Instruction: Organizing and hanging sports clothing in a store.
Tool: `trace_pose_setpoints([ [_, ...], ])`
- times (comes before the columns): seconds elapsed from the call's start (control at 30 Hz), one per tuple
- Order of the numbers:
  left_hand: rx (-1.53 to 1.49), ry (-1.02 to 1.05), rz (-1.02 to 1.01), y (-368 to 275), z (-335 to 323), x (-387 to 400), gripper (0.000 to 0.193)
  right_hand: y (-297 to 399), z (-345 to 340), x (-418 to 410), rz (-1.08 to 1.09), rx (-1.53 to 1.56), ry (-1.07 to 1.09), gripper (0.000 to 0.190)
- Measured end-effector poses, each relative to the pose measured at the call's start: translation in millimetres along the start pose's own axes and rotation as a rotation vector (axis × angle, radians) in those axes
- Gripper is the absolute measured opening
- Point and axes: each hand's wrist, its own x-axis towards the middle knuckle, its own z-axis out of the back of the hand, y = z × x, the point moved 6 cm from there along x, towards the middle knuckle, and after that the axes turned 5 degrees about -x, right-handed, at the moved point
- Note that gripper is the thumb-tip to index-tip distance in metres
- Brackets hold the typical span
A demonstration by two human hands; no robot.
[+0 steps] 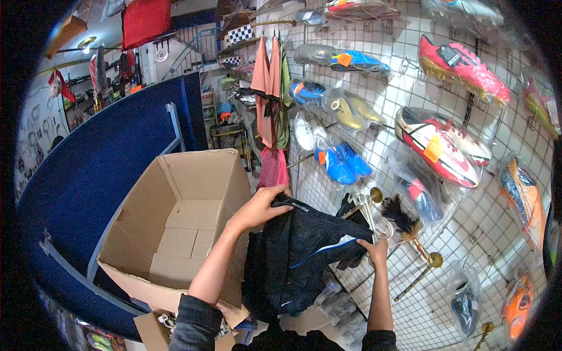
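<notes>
Black shorts or trousers (303, 250) with a white and blue side stripe hang spread between both hands. My left hand (259, 208) grips one end of the waistband, thumb on top. At the waistband's other end, my right hand (373, 250) pinches the cloth close to white plastic hangers (366, 210). Whether the right hand also holds a hanger cannot be told. Left of the garment stands a large open cardboard box (164, 281), with only bare cardboard showing inside. More black cloth hangs beneath the garment, partly hidden.
A wire grid wall (421, 302) carries bagged football boots (443, 145) and metal display arms (412, 281). A feather duster (406, 223) hangs by the hangers. Pink clothes (265, 87) hang ahead. A blue table (88, 166) lies beyond the box; a smaller box (153, 329) stands below.
</notes>
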Motion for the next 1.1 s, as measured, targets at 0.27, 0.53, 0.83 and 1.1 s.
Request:
trace_pose_setpoints([
  [0.27, 0.163, -0.002, -0.123, -22, 20, 15, 0.025, 39, 29, 12, 0.107, -0.066, -0.080, 0.024],
  [0.53, 0.469, 0.194, -0.174, -42, -4, 20, 0.028, 130, -45, -27, 0.245, 0.413, 0.382, 0.087],
  [0.83, 0.407, 0.276, -0.081, -20, 13, 3, 0.022, 84, -47, -32, 0.062, 0.098, 0.491, 0.044],
  [1.1, 0.503, 0.406, 0.039, 44, -31, -38, 0.029, 145, -13, 0, 0.114, 0.121, 0.485, 0.048],
])
